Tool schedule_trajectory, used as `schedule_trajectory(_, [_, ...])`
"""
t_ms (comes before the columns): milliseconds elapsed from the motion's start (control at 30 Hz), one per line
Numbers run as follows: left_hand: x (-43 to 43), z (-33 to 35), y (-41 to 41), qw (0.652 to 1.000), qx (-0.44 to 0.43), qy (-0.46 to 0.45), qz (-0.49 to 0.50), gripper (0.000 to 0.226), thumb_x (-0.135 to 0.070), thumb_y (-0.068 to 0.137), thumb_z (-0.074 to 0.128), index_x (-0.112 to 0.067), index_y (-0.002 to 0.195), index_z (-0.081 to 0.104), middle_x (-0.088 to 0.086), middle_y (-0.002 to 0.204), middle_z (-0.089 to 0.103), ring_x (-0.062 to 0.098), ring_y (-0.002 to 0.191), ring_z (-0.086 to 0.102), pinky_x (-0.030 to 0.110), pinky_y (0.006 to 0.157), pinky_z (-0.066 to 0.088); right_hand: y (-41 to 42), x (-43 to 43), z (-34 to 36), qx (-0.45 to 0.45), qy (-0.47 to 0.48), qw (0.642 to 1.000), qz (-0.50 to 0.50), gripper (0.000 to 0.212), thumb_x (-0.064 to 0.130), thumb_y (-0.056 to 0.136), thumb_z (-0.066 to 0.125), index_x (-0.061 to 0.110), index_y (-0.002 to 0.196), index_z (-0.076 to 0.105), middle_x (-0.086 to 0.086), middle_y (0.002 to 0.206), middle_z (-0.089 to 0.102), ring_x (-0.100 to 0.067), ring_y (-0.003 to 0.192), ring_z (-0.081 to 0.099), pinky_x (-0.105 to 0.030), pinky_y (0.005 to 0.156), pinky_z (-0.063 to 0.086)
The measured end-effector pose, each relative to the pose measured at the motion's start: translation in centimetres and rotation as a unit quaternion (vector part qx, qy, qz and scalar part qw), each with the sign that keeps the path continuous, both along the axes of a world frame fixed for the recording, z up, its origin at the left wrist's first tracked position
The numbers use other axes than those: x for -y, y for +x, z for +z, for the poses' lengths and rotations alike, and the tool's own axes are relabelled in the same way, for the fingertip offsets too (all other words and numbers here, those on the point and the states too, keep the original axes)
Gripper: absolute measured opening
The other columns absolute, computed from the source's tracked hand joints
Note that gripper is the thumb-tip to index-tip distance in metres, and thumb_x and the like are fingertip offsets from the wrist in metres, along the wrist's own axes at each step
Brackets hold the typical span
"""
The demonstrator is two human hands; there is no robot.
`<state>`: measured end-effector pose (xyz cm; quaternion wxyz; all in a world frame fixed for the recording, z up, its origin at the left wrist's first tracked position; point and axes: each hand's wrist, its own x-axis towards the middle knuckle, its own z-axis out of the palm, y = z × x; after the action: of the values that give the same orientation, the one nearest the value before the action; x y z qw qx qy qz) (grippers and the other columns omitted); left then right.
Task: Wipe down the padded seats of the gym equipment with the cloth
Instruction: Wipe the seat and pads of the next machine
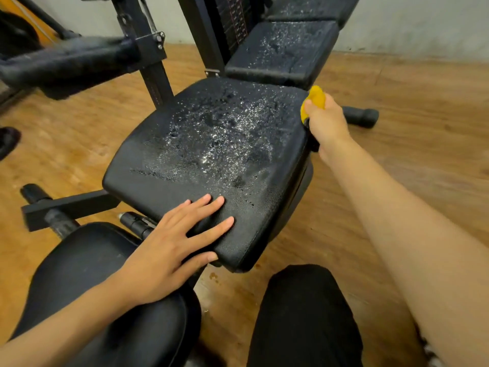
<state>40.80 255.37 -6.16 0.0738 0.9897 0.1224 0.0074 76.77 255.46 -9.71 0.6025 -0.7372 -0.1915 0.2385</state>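
Note:
A black padded seat [211,154] fills the middle of the view, its top speckled with wet droplets. My left hand [172,247] lies flat on the seat's near corner, fingers spread and straight. My right hand [324,123] grips a bunched yellow cloth [315,99] at the seat's far right edge; most of the cloth is hidden in the fist. Beyond the seat, a second black pad [283,51] is also covered in droplets, and a third pad [312,6] sits behind it.
A rounded black pad [100,282] lies under my left forearm. Black frame uprights [153,70] and a padded bar [66,59] stand at the left. A black foot bar [362,116] lies on the wooden floor at the right. My dark-clad knee [304,313] is at the bottom.

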Motion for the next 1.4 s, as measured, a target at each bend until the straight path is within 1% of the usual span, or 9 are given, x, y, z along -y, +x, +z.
schedule_trajectory(133, [0.0,0.1,-0.1,1.0,0.001,0.004,0.002,0.056,-0.047,0.107,0.039,-0.032,0.16,0.029,0.001,0.169,0.019,0.026,0.156,0.018,0.055,0.122,0.023,-3.1,1.2,0.2,0.015,-0.003,0.999,-0.051,0.032,0.028,0.1,0.042,0.022,0.129,0.054,0.002,0.118,0.065,-0.023,0.112,0.057,-0.038,0.106,0.041])
schedule_trajectory(300, [-0.1,0.1,0.0,1.0,0.003,0.007,0.003,0.055,-0.047,0.107,0.04,-0.032,0.159,0.032,0.001,0.169,0.02,0.026,0.156,0.019,0.051,0.122,0.02,-19.7,11.5,-0.1,0.077,0.075,0.993,-0.056,0.06,0.038,0.101,0.035,0.024,0.157,0.017,0.006,0.165,0.014,0.001,0.149,0.013,-0.005,0.112,0.01])
schedule_trajectory(533, [-0.1,0.2,0.2,1.0,-0.004,0.005,0.001,0.055,-0.046,0.107,0.04,-0.03,0.159,0.032,0.002,0.169,0.019,0.027,0.156,0.018,0.051,0.123,0.018,-7.4,4.2,-0.9,0.082,0.003,0.997,-0.005,0.061,0.037,0.097,0.043,0.014,0.152,0.033,-0.013,0.156,0.036,-0.025,0.143,0.035,-0.025,0.12,0.02])
schedule_trajectory(600, [-0.3,0.2,0.1,1.0,-0.003,0.001,-0.001,0.055,-0.045,0.107,0.04,-0.029,0.159,0.032,0.003,0.169,0.018,0.028,0.156,0.018,0.052,0.123,0.018,-1.1,0.5,-0.8,0.065,-0.041,0.997,0.031,0.048,0.047,0.084,0.04,0.022,0.123,0.056,-0.011,0.12,0.064,-0.031,0.11,0.058,-0.047,0.106,0.043])
schedule_trajectory(700, [-0.3,0.3,0.3,1.0,-0.008,0.002,-0.004,0.055,-0.046,0.107,0.039,-0.03,0.159,0.032,0.003,0.17,0.017,0.028,0.157,0.016,0.053,0.122,0.018,3.7,-3.0,0.1,0.037,-0.047,0.996,0.072,0.019,0.028,0.091,0.046,0.02,0.076,0.055,0.002,0.072,0.055,-0.021,0.073,0.051,-0.04,0.083,0.047])
schedule_trajectory(867, [-0.1,0.3,0.2,1.0,-0.009,0.011,0.003,0.054,-0.046,0.107,0.037,-0.031,0.159,0.031,0.003,0.17,0.018,0.026,0.157,0.016,0.052,0.122,0.019,-3.7,2.2,-0.5,-0.022,0.061,0.997,-0.04,0.039,0.031,0.099,0.046,0.032,0.138,0.051,0.021,0.114,0.062,-0.005,0.108,0.058,-0.033,0.106,0.043])
schedule_trajectory(1033, [-0.1,0.1,0.3,1.0,-0.001,0.004,0.006,0.055,-0.046,0.106,0.039,-0.031,0.159,0.032,0.003,0.169,0.019,0.027,0.156,0.018,0.052,0.121,0.019,-22.1,12.1,-1.5,0.029,0.094,0.994,-0.055,0.061,0.041,0.093,0.045,0.039,0.152,0.029,0.006,0.162,0.027,-0.006,0.144,0.034,-0.013,0.11,0.031])
schedule_trajectory(1300, [-0.1,0.1,0.3,1.0,0.001,0.002,0.01,0.055,-0.046,0.106,0.04,-0.029,0.158,0.035,0.003,0.169,0.019,0.028,0.156,0.018,0.052,0.121,0.02,-9.3,5.2,-0.7,0.044,0.051,0.997,-0.023,0.06,0.031,0.099,0.044,0.018,0.155,0.029,0.0,0.162,0.027,-0.012,0.149,0.023,-0.015,0.117,0.012])
schedule_trajectory(1400, [0.0,0.2,0.3,1.0,-0.001,0.008,0.004,0.055,-0.045,0.106,0.039,-0.028,0.158,0.034,0.004,0.169,0.019,0.028,0.156,0.018,0.053,0.121,0.02,-0.7,0.2,-0.3,0.024,0.0,1.0,0.018,0.035,0.028,0.096,0.046,0.018,0.128,0.058,0.01,0.099,0.067,-0.017,0.1,0.06,-0.037,0.096,0.044])
